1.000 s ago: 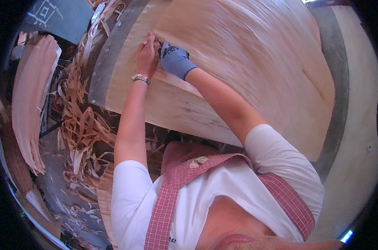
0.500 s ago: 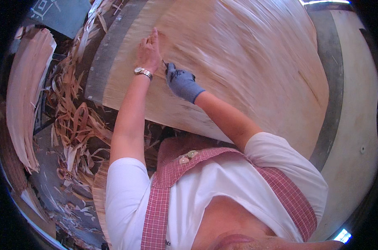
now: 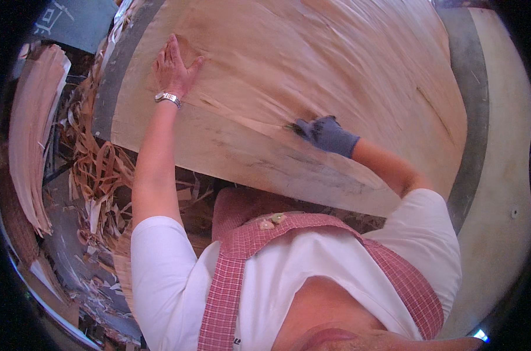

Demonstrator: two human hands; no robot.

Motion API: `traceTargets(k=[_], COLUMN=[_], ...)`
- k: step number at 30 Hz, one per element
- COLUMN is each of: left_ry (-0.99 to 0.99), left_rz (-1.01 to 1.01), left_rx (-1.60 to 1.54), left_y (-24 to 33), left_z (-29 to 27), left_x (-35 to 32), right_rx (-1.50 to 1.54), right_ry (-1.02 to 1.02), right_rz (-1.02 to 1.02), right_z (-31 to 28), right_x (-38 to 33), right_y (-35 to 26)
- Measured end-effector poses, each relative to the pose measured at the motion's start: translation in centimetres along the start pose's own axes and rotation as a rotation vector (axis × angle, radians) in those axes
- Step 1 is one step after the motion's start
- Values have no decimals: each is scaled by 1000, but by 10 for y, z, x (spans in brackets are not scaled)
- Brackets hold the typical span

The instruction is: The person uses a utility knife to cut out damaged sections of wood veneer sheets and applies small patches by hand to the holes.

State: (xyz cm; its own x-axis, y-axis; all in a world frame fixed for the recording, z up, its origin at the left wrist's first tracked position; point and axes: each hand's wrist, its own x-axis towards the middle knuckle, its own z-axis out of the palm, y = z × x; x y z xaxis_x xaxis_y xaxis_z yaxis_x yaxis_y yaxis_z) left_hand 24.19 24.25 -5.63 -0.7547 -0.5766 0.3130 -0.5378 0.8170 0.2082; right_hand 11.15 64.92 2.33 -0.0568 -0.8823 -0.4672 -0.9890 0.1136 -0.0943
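A large thin sheet of wood veneer (image 3: 336, 76), wavy and wrinkled, lies over a paler sheet (image 3: 236, 152). On its left part, my bare left hand (image 3: 173, 71) rests flat with fingers spread, a metal watch (image 3: 168, 98) on the wrist. My right hand (image 3: 327, 136), in a grey-blue work glove, is closed near the front edge of the veneer. Only a dark tip of the small knife (image 3: 292, 126) shows at its fingers; the rest is hidden in the glove. Between the hands a slanting line runs along the veneer edge, with a narrow flap lifted near the glove.
Curled veneer scraps (image 3: 104, 175) heap up on the left beside the table. Farther left stands a bundle of long veneer strips (image 3: 37, 134), with a grey-blue box-like thing (image 3: 78, 23) behind it. A dark border (image 3: 470, 99) and a pale surface (image 3: 505, 146) lie to the right.
My right hand has moved right and toward me, drawing the knife along the veneer. My left hand has shifted left and its fingers have spread. The hands are now farther apart.
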Motion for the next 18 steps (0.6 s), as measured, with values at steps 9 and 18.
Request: traceTargets(k=[9, 18], left_ry=[-197, -308], left_rz=[-102, -107], left_rx=[-81, -68], left_y=[4, 12], left_z=[-13, -40], left_x=[7, 38], right_rx=[198, -177], right_ry=[554, 325], right_rz=[-115, -148], right_z=[-17, -135], right_x=[56, 332], right_y=[70, 11])
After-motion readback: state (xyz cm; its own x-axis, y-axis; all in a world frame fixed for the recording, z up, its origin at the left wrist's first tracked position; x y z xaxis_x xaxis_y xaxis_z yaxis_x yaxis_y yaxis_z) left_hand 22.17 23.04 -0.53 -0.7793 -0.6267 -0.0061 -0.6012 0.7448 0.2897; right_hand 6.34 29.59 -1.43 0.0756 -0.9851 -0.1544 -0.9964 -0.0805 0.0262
